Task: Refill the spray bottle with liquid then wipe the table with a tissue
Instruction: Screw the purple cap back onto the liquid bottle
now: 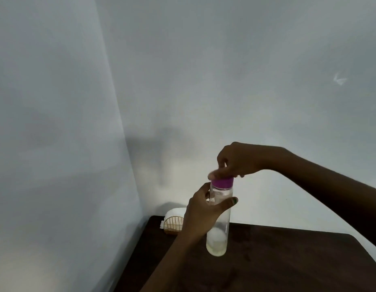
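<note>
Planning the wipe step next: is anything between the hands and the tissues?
Only the clear bottle that both hands hold: the left hand grips its body, the right hand its purple cap. The tissues sit behind, in the table's far corner.

Bottle [218,232] clear w/ purple cap [222,183]; table [277,260] dk brown; holder [173,226] gold wire grid, tissues [175,211] white.

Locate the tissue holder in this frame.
In the head view, the gold wire tissue holder sits at the dark table's far left corner by the wall, just left of the left hand.
</note>
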The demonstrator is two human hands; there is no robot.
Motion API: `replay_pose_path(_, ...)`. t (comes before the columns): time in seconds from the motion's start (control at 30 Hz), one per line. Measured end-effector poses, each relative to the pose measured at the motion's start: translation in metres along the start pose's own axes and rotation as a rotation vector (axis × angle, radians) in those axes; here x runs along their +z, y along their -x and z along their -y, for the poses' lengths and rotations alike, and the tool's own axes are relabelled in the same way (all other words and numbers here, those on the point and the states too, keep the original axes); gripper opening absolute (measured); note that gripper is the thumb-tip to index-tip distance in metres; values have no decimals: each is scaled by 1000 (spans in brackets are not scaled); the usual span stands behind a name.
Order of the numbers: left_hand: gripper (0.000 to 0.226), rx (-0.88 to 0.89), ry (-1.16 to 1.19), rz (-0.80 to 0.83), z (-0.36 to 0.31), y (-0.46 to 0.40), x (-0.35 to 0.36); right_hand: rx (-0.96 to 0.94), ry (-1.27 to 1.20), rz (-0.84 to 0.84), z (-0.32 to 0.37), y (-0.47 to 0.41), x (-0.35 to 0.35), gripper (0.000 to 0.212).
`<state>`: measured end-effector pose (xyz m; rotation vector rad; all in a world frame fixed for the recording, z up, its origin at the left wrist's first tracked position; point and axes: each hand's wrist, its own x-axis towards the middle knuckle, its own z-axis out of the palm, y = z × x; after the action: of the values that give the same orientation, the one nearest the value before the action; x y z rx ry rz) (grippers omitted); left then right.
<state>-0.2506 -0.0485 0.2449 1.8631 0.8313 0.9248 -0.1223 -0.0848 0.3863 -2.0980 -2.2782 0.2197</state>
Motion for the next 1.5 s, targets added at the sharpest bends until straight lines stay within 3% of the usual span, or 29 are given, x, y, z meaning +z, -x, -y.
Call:
replay_pose_path(0.07,56,8,9,-14,0,0,1,77,175,-70,1,-1,2,63)
replay_pose_path(0.13,54,0,11,-26,0,-1,-1,95,186,-120,-2,1,0,62)
replay_pose_path(0.23,43,-13,-7,-28,1,0,-5,-58,-110,-11,-6,6,-7,24)
replay_pose_path(0.3,47,-22,-11,-35,0,-3,-4,-178,-299,144,-7,9,-8,42)
replay_pose_path(0.37,51,-29,2,-32,2,-4,-3,-222,-332,204,-6,8,-4,51)
replay_pose_path(0.63,84,-72,-5,2,19,-4,8,-181,-121,127,-4,-2,11,38)
replay_pose_path(0.93,73,-130,1,54,36,0,13,-96,-224,84,-15,-8,42,45)
replay_pose_path(1.07,62,-207,109,152,60,5,31,-8,-216,189,-30,-21,71,45)
replay_pose_path(1.23,103,-421,232,319,104,2,57,42,-138,218,-50,-47,118,44)
replay_pose_path(1.37,93,-614,252,408,135,-17,76,96,-108,180,-77,-76,153,49)
replay_pose_path(1.5,96,-686,256,410,162,-48,89,108,-86,120,-104,-105,180,53)
